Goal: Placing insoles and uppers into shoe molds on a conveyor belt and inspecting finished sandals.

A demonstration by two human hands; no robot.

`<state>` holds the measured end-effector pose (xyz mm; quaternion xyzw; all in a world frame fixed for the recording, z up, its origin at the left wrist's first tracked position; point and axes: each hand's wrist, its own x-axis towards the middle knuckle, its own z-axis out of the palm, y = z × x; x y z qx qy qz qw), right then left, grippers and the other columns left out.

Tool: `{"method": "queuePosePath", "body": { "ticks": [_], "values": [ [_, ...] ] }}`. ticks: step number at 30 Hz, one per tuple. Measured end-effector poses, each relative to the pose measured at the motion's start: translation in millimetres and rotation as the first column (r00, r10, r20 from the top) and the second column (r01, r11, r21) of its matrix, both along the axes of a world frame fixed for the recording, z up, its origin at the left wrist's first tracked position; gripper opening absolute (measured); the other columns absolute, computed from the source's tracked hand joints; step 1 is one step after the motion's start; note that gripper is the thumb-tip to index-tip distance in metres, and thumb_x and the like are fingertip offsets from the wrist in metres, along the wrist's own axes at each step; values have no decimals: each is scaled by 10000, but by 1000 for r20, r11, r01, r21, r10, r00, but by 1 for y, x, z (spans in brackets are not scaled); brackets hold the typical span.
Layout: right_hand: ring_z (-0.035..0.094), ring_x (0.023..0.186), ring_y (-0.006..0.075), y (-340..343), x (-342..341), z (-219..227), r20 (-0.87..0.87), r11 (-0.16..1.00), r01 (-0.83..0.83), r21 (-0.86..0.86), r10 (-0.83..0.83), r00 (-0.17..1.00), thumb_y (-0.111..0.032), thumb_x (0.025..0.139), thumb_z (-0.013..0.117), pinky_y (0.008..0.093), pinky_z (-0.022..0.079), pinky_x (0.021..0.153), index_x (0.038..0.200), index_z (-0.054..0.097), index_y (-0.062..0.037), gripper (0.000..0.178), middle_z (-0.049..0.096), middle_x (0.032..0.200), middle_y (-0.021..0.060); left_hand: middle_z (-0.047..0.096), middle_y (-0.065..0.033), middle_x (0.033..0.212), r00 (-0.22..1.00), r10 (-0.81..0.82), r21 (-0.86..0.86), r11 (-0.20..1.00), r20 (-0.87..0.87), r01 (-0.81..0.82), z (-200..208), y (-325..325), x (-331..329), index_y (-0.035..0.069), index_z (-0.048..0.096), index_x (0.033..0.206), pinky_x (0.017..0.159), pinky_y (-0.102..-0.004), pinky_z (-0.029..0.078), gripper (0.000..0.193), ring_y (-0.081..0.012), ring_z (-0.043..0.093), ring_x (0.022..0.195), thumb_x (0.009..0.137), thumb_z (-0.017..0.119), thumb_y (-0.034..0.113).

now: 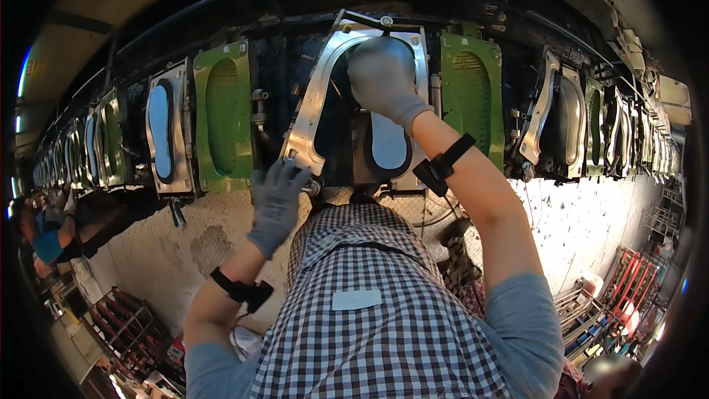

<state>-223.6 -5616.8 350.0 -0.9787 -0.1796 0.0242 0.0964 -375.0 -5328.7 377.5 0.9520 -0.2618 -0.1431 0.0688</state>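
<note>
A metal shoe-sole mould in front of me has its silver ring frame (306,122) swung out to the left. Inside it lies a sole-shaped piece with a light blue face (389,144) and a dark rim. My right hand (384,77), in a grey glove, is over the upper part of this piece and hides it; motion blurs its fingers. My left hand (277,203), gloved too, is at the lower left end of the ring frame, its fingers spread. Whether they press on the metal, I cannot tell.
Green mould plates (207,166) (493,111) flank the mould on both sides. Another mould (182,170) with a light blue sole piece is farther left. The mould row curves away both ways. Racks (628,277) stand at lower right; another person (52,240) is at far left.
</note>
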Motion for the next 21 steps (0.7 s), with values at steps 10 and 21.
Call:
{"method": "queuePosePath", "body": {
  "ticks": [10,21],
  "values": [
    [630,1111,307,-3,-3,1,26,956,41,291,-50,998,-213,893,619,448,458,997,1146,697,-158,271,697,1137,103,603,-118,1080,882,-468,-289,854,-64,432,-34,-48,0,91,621,1102,873,-445,477,312,-316,594,1023,793,632,52],
    [509,1323,350,-28,-175,17,-89,833,172,526,-147,985,-161,883,688,444,422,1116,1403,562,-144,535,558,1390,154,472,-129,1479,952,-262,-587,751,155,303,-33,-73,17,192,520,1417,1170,-556,300,640,-375,413,1392,813,729,146]
  ]
}}
